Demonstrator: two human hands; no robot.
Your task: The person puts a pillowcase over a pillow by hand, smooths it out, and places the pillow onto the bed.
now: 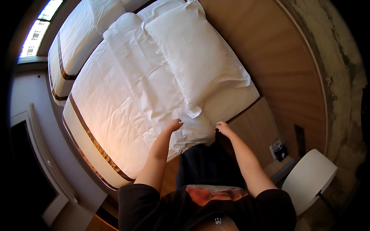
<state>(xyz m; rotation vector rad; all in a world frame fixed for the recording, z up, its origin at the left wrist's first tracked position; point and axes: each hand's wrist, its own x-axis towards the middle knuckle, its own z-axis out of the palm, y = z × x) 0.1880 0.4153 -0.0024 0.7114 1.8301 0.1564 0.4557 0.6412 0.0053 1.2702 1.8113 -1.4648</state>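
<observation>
A large bed carries a white sheet (135, 84) with creases, and its near edge hangs in folds by my legs. My left hand (175, 124) is closed above the sheet near that edge; what it grips, if anything, is too small to make out. Farther right, my right hand (222, 127) is pinched at the bed's near corner, beside the sheet's edge, and its hold is unclear too. A white pillow (192, 57) lies on the bed beyond my hands, toward the wooden headboard (266, 50).
A second bed (77, 42) stands at the upper left, by a window (38, 32). To the right are a white lampshade (310, 181) and a small black box (281, 153) on a ledge. A dark screen (29, 165) is at the left.
</observation>
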